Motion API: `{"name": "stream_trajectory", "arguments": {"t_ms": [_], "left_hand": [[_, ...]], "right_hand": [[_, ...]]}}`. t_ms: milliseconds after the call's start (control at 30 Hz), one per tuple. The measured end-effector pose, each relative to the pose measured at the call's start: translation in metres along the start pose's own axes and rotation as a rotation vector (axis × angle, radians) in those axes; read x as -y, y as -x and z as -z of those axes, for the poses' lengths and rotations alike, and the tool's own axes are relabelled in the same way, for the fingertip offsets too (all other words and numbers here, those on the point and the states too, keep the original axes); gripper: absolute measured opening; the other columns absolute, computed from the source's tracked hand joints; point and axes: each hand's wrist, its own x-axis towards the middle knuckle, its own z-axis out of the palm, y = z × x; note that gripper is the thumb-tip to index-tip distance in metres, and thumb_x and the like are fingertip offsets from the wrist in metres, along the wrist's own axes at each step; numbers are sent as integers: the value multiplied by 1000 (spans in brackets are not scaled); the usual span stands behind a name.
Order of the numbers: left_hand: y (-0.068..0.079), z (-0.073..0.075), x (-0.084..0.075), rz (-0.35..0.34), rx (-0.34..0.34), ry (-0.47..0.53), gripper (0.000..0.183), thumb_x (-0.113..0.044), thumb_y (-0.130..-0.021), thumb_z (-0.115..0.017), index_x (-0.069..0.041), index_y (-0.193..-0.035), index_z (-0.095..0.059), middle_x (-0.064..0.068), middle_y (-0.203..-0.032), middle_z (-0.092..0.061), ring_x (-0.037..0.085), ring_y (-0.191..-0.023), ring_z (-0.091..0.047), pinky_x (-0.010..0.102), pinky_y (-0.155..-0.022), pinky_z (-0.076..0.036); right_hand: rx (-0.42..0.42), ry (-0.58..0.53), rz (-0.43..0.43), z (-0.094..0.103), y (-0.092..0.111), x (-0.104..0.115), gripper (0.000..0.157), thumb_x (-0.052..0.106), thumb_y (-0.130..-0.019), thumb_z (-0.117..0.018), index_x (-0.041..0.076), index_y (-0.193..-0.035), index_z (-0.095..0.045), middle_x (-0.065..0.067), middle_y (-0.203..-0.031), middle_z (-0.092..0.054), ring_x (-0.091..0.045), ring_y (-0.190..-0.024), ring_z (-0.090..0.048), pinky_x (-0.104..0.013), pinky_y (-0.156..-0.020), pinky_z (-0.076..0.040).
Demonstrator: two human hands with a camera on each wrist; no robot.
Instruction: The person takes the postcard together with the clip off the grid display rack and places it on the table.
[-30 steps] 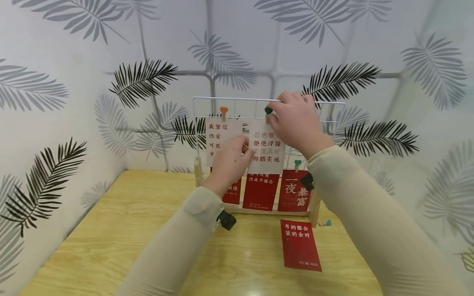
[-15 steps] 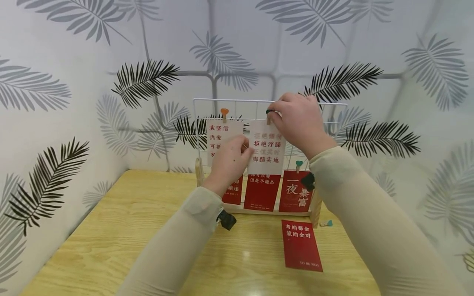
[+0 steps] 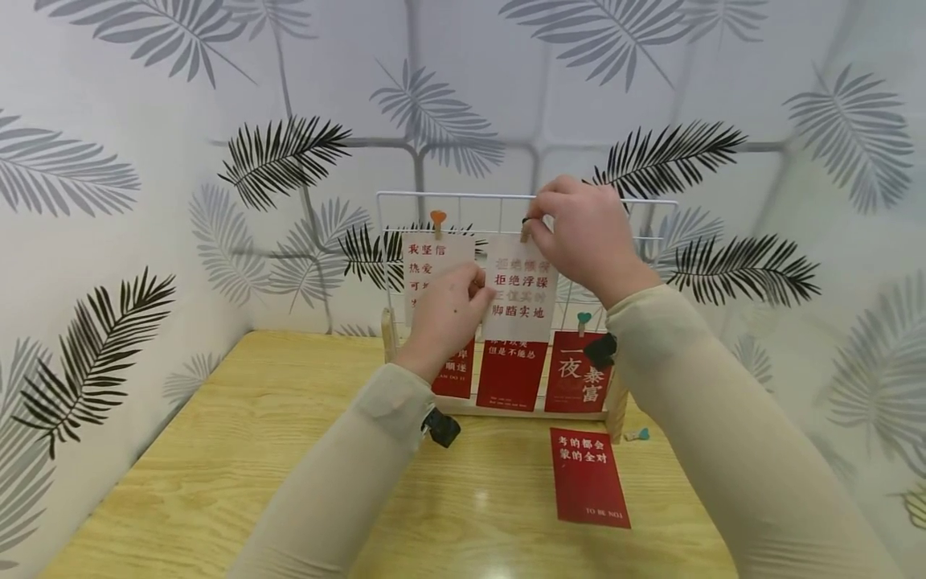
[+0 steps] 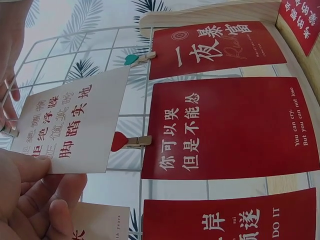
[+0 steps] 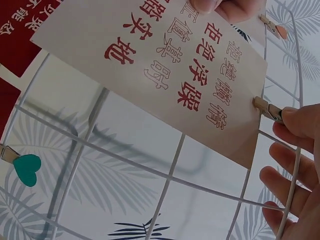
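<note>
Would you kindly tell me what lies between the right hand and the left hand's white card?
In the right wrist view, a wooden clothespin bridges the right hand and the white card.

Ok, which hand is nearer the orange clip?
Left. The left hand is below the orange clip, pinching a white card; the right hand is farther right, pinching another clip.
</note>
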Motion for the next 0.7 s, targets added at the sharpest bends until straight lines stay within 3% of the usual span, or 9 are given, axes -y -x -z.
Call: {"name": "stream_trajectory", "arguments": {"t_ms": [333,500,700], "left_hand": [[2,4,-1,-13,23,20,13,-27,-103,-62,-15,-103,-65,-3,-86,-63,15,-73,-57,29,-65,-49],[7,4,2,-21,47,41,12,-27,-103,-62,-16,-98,-61,-2,-80,-61,16,-71,-57,31,-64,-49],[15,2,8,-45,30,43,12,-27,-103,-62,-16,-97,-61,-3,-83,-60,16,-74,-55,31,-66,-48]], "right_hand": [[-118,-151,5,0,5,-4,10,15,-95,-70,6,-94,-74,-10,-116,-65,-33,-98,-62,-46,-86,-50],[-124,-252,-31,-1,9,-10,11,15,-97,-68,5,-98,-72,-8,-120,-63,-26,-115,-58,-43,-97,-47],[-206,-289,-2,0,17,-15,11,13,-98,-65,4,-100,-70,-9,-119,-63,-24,-126,-53,-41,-106,-42]]}}
